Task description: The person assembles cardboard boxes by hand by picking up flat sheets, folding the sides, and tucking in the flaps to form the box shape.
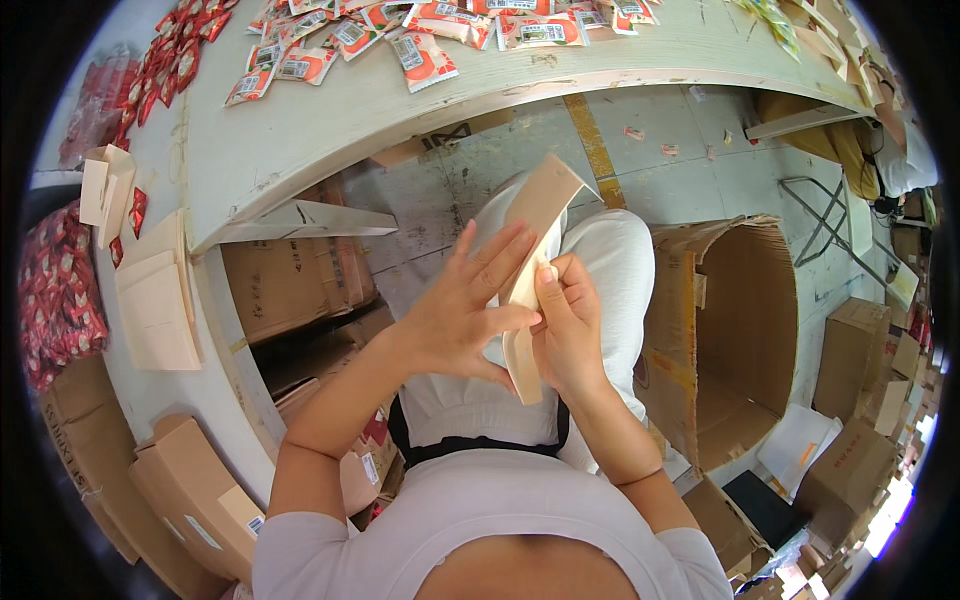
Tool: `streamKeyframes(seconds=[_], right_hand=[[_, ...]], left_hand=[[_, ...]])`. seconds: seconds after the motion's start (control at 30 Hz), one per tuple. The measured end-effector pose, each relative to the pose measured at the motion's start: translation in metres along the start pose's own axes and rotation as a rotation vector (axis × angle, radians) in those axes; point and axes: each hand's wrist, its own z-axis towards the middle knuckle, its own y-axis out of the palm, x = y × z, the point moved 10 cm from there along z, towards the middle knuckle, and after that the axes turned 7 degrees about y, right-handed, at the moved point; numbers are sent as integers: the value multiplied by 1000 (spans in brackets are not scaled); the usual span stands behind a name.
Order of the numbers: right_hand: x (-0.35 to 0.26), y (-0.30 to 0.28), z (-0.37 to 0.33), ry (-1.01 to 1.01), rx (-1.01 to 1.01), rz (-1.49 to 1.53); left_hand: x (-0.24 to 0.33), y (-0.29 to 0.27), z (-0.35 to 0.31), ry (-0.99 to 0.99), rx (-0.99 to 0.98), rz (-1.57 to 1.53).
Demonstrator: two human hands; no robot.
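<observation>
Over my lap is a narrow cream paper box (pixel 545 200), partly folded and tilted, with one end toward the table and the other toward my waist. My right hand (pixel 568 315) grips its right side, thumb pressed on the face and fingers curled. My left hand (pixel 465 300) lies against its left side with fingers spread and touching the card; a fingertip reaches across near the right hand. Part of the box is hidden behind the left fingers. On the table ahead lie several small orange-and-white printed sachets (pixel 425 60).
The white table's edge (pixel 400 135) curves ahead and down my left. Flat cream cartons (pixel 158 310) and red packets (pixel 62 290) are at the left. An open brown cardboard box (pixel 690 340) stands right of my knees. Another person's arm (pixel 888 110) shows at the far right.
</observation>
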Motion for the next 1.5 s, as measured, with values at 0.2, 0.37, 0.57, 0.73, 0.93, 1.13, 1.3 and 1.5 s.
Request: streamKeyframes(seconds=[0.2, 0.37, 0.57, 0.73, 0.93, 1.13, 1.3, 1.5], right_hand=[[18, 3, 5, 162, 3, 128], [23, 6, 5, 241, -58, 77], [26, 14, 3, 325, -132, 95], [22, 36, -11, 455, -226, 253], [23, 47, -19, 454, -289, 329], [18, 47, -18, 425, -409, 334], [20, 47, -23, 454, -420, 370], [4, 56, -26, 362, -625, 687]], left_hand=[[-9, 7, -7, -119, 6, -230], [-7, 0, -7, -106, 30, -257], [-10, -9, -11, -99, 84, -291], [-8, -18, -11, -80, 114, -382], [3, -26, -10, -9, 207, -402], [7, -19, -14, 67, 257, -458], [14, -22, -11, 173, 259, -353], [35, -31, 5, 250, 55, 13]])
